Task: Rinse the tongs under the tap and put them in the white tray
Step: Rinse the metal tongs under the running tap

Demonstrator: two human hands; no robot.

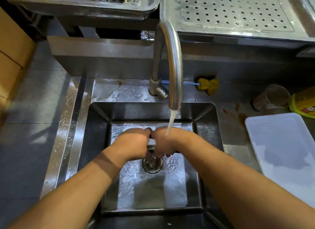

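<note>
— What do we record at the sink [80, 126]?
— Left hand [134, 143] and right hand [167, 141] meet in it, the tongs [151, 141] between them, under the tap [173, 58], above the drain [152, 164].
— And to its right?
— We note the tray [289, 152] on the counter [230, 119], a cup [271, 97] behind it.

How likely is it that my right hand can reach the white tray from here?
Probably yes. The white tray lies on the counter just right of the sink, and nothing stands between it and the right hand. That hand grips the tongs under the tap, so they would come along.
</note>
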